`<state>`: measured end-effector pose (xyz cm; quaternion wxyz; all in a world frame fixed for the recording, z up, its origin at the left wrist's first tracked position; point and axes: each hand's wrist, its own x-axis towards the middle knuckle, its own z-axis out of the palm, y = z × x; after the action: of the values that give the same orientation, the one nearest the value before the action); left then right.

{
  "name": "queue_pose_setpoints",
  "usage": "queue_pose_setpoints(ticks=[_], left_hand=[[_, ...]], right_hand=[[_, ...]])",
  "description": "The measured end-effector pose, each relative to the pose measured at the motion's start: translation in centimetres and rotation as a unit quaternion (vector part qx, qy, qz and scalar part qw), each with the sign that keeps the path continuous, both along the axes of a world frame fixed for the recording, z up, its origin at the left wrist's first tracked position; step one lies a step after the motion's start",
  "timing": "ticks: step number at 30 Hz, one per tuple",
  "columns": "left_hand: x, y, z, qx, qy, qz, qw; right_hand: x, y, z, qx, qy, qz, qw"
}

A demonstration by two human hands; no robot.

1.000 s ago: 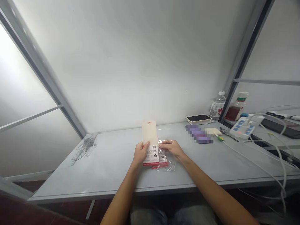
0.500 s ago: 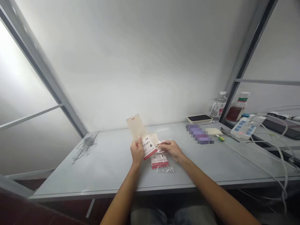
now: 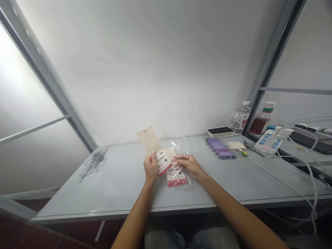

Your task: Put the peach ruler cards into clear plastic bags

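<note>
On desk (image 3: 103, 186), printed card (image 3: 163, 162) gripped by left hand (image 3: 151, 167); plastic bag (image 3: 178, 145) held by right hand (image 3: 189, 165), red-edged packet (image 3: 176, 179) beneath partly hidden.

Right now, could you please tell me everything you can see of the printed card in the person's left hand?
The printed card is a long strip that looks like paper or thin card. Its upper part is plain cream with a small red mark near the top; its lower part is white, with dark Chinese print and a red band along the bottom edge. It stands tilted above the grey table top, held at its lower part by the left hand. A red-edged packet lies close by; whether they touch is unclear.
</note>
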<state>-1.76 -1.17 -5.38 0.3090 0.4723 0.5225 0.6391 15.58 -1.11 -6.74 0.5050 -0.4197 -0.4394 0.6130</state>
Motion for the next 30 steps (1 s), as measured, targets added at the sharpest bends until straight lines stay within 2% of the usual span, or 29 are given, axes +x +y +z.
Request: queue_pose_setpoints(ticks=[4, 9, 16, 19, 26, 30], left_hand=[[-0.1, 0.3, -0.3, -0.009, -0.026, -0.001, 1.0], [0.0, 0.6, -0.4, -0.02, -0.041, -0.04, 0.998], [0.1, 0.2, -0.2, -0.012, 0.004, -0.041, 0.999], [0.5, 0.0, -0.3, -0.017, 0.031, -0.082, 0.996], [1.1, -0.3, -0.7, -0.051, 0.078, -0.226, 0.97], [0.8, -0.2, -0.8, -0.065, 0.094, -0.261, 0.958]], right_hand=[[0.0, -0.1, 0.3, 0.004, 0.002, 0.0, 1.0], [-0.3, -0.2, 0.3, 0.015, 0.01, 0.004, 1.0], [-0.5, -0.4, 0.7, 0.022, 0.039, 0.015, 0.999], [-0.6, -0.5, 0.8, 0.015, 0.05, 0.0, 0.999], [-0.4, -0.2, 0.5, 0.008, 0.072, -0.05, 0.996], [-0.2, -0.1, 0.6, 0.009, 0.083, -0.07, 0.994]])
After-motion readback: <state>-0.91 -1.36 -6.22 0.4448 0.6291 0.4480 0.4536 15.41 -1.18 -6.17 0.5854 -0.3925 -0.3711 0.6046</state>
